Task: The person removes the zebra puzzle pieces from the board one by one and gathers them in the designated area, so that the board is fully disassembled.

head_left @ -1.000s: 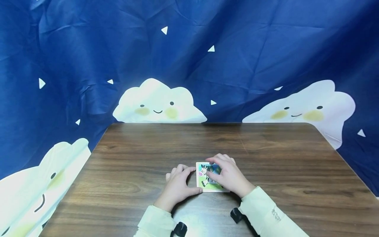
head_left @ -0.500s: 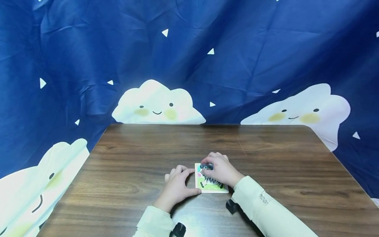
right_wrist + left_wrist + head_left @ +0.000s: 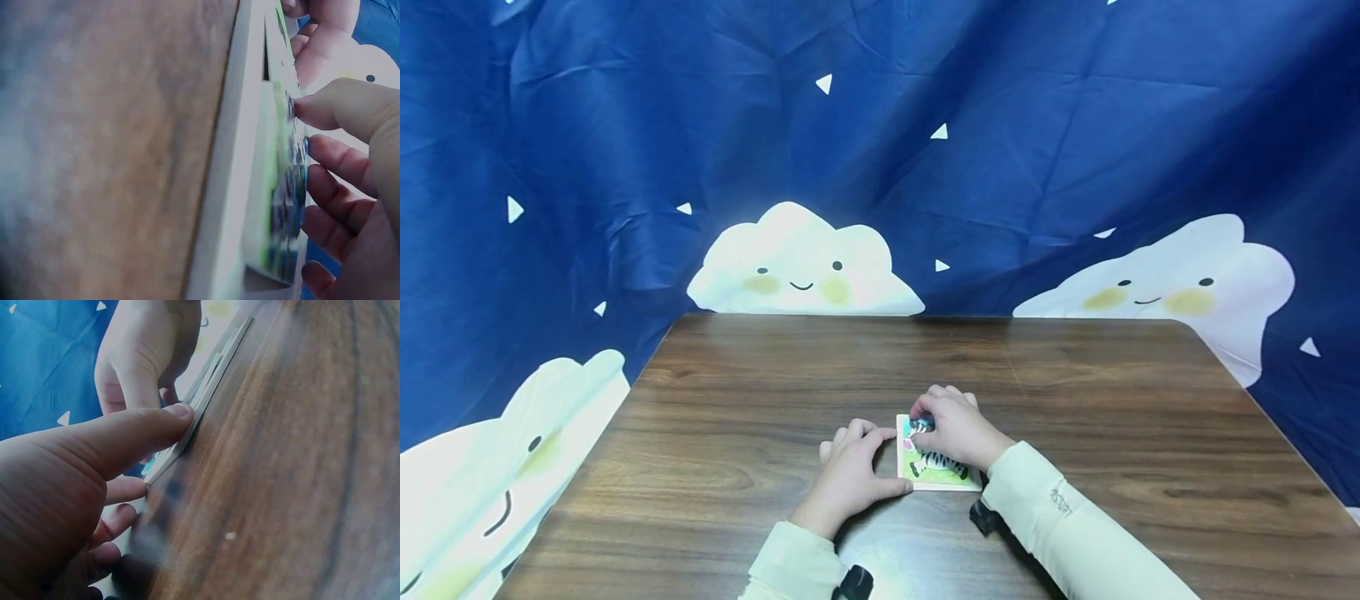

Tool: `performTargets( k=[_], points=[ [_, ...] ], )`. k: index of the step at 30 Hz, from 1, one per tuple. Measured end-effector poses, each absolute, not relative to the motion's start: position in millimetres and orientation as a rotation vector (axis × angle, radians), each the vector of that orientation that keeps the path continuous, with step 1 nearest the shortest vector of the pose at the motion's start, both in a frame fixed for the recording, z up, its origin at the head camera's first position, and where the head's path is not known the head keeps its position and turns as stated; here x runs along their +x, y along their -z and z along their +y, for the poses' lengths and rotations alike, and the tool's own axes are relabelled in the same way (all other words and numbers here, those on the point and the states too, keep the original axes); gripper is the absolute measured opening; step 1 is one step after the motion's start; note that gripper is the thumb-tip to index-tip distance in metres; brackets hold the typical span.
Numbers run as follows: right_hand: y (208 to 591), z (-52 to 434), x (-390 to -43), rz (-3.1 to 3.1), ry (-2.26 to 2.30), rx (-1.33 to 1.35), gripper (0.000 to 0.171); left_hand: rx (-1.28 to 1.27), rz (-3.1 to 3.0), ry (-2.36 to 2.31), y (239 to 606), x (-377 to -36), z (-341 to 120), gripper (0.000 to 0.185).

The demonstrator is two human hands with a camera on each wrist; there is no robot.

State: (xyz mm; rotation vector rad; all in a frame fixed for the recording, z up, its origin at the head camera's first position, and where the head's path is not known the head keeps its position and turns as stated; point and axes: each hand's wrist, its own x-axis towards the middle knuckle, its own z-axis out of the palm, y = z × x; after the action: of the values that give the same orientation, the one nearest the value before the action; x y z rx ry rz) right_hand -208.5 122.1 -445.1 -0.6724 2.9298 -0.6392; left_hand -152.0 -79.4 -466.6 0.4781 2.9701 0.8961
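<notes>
A small square zebra puzzle lies on the wooden table; its white tray frames a picture of a striped zebra on green. My left hand holds the tray's left side, thumb at the near edge and forefinger at the far left corner. Over the picture's upper part is my right hand, with thumb and fingers bent onto a puzzle piece. In the right wrist view that puzzle piece sits slightly raised and uneven inside the tray rim, fingertips on its face. The right hand hides the picture's upper right.
The brown wooden table spreads around the puzzle on all sides. Behind it hangs a blue curtain with smiling white clouds. Black straps with cameras sit at both wrists.
My right hand has shifted left across the puzzle, its fingers drawing closer together, and more of the zebra's striped body shows. The left hand has stayed at the tray's side.
</notes>
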Motion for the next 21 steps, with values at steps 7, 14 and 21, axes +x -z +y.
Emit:
performTargets(
  k=[7,14,21],
  points=[
    [442.9,122.2,-207.7,2.941,0.645,-0.675,0.024,0.499,2.972,-0.91,466.8,-152.5,-79.1,0.069],
    [441.6,122.2,-205.0,2.963,0.685,-0.728,0.025,0.566,2.988,-0.922,468.9,-152.3,-80.1,0.048],
    [444.8,122.9,-206.2,2.933,0.765,-0.731,0.025,0.567,2.994,-0.923,468.6,-152.1,-79.7,0.048]
  ],
)
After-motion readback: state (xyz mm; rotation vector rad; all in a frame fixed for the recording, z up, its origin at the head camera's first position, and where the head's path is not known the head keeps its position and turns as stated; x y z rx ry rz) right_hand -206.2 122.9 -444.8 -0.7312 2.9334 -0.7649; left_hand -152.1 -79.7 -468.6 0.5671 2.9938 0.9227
